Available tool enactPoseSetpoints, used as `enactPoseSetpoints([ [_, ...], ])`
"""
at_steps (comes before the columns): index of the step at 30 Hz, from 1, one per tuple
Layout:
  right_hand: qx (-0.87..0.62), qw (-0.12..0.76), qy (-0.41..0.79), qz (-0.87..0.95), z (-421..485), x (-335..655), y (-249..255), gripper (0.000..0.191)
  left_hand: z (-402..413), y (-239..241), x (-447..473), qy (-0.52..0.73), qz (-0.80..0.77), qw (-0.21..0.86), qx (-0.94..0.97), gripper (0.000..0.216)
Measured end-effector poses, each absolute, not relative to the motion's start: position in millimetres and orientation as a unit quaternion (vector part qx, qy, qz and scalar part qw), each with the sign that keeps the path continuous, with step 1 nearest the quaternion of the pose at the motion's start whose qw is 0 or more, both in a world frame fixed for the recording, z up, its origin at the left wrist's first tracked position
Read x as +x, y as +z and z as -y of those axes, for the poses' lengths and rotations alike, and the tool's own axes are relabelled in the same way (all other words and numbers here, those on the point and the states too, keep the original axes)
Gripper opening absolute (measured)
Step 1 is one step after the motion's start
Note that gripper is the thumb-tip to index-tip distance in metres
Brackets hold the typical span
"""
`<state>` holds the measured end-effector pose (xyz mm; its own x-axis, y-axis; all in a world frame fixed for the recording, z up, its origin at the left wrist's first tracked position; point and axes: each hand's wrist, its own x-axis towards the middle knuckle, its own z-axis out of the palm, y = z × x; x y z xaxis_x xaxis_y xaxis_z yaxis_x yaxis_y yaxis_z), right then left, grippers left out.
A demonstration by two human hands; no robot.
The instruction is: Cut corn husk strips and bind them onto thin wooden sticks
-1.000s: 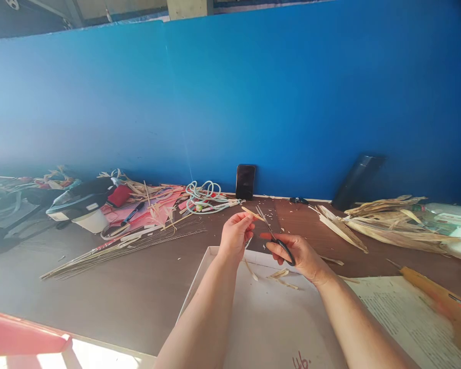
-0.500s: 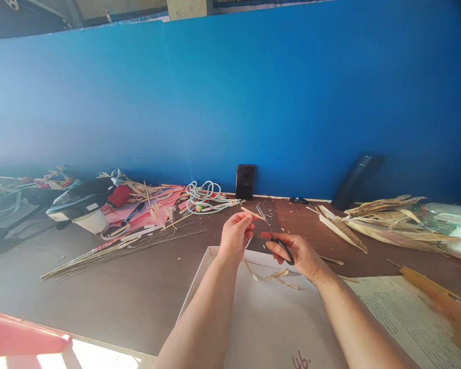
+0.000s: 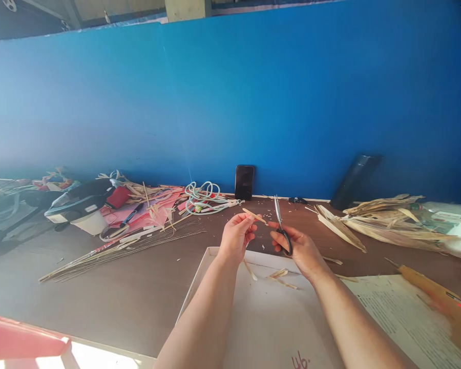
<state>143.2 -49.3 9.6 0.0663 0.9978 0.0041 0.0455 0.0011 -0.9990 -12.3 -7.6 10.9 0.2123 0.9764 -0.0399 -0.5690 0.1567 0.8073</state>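
Note:
Between the thumb and fingers of my left hand point(image 3: 236, 236) is a thin strip of dried corn husk point(image 3: 256, 217), its pointed end toward the right. My right hand point(image 3: 297, 248) grips black-handled scissors point(image 3: 278, 215) with the blades pointing up and away, nearly together. A small gap separates the blades from the strip. Both hands are above the far edge of a white box lid point(image 3: 261, 318). Several cut husk pieces point(image 3: 279, 277) lie on the lid below them.
A phone point(image 3: 245, 182) leans on the blue wall. Dried husks point(image 3: 392, 225) and a dark cylinder point(image 3: 355, 180) are at right, near a printed sheet point(image 3: 392, 307). To the left lie coiled pale cord point(image 3: 203, 197), thin wires point(image 3: 130, 248) and pink paper point(image 3: 153, 211).
The scissors have moved right, away from the husk strip, and turned more upright, their blades now closer together. My left hand has stayed almost in place.

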Motion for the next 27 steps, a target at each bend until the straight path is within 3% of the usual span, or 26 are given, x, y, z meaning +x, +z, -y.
enactPoseSetpoints([
  [27, -0.506, 0.531, 0.434, 0.524, 49, 143, 8, 0.052, 16, 6, 1, 0.471, -0.318, 0.708, 0.418, 0.029],
])
